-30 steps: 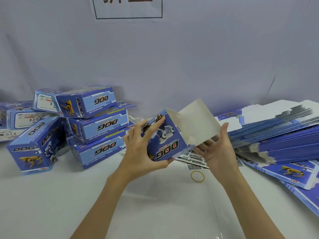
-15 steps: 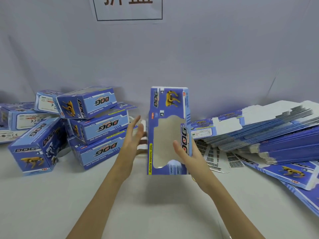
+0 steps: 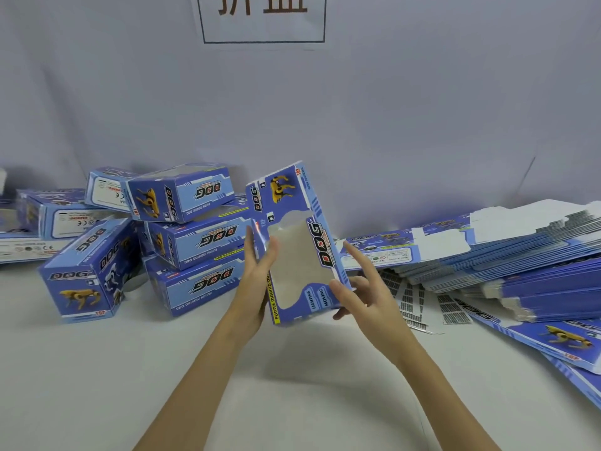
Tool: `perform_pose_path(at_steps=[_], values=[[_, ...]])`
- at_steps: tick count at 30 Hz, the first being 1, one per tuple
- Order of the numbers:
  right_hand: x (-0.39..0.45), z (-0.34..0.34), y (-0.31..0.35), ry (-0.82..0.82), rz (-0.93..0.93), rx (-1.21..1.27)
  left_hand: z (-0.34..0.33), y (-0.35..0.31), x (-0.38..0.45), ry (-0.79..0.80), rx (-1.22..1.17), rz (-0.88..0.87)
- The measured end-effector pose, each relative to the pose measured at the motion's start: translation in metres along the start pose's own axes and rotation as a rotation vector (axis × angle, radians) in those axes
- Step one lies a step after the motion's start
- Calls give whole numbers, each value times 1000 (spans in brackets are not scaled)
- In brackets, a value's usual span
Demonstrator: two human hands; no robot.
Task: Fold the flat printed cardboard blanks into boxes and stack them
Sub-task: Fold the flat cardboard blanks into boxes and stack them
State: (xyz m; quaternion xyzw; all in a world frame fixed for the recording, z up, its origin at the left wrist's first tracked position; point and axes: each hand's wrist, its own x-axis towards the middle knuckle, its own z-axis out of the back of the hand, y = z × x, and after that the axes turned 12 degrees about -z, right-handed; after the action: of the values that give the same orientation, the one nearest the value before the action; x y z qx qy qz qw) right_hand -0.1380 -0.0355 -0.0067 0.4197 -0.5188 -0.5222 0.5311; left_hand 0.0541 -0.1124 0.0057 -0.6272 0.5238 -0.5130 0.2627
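Observation:
A folded blue box printed "DOG", with a cut-out window, stands on end above the table and leans slightly left. My left hand lies flat against its left side, fingers straight. My right hand holds the box's lower right corner, thumb on the front face and fingers behind, with the index finger stretched upward. A heap of finished boxes lies to the left. A pile of flat printed blanks lies to the right.
The white table runs along a grey backdrop that carries a paper sign. Barcode sheets lie fanned out under the blanks' near edge. More flat blanks spread toward the right front.
The box's white end flap is no longer open and the box has been turned on end. It now leans left, and my left hand has come against its side.

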Motion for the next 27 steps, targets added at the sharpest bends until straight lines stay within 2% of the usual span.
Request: perform_pose_path(at_steps=[3,6,8,11,13,17,19,22,24,27], values=[[2,-2,-5,-64,66,63,-4,6,-2,84,100,69],[1,4,-8,-7,10,102,-9,8,-3,134,236,51],[2,6,-9,-2,-1,156,-7,9,-3,146,212,48],[3,-3,3,-165,14,407,0,10,-3,40,55,184],[6,-18,19,-237,22,570,2,10,-4,-22,100,222],[25,-66,67,-231,73,593,2,13,-5,-1,206,262],[40,-91,94,-66,90,452,3,17,-4,25,231,250],[66,-114,120,277,105,-117,4,20,-3,16,272,267],[82,-117,117,278,112,-375,7,19,-3,17,284,246],[99,-99,88,107,66,-710,10,15,-4,-5,292,204]])
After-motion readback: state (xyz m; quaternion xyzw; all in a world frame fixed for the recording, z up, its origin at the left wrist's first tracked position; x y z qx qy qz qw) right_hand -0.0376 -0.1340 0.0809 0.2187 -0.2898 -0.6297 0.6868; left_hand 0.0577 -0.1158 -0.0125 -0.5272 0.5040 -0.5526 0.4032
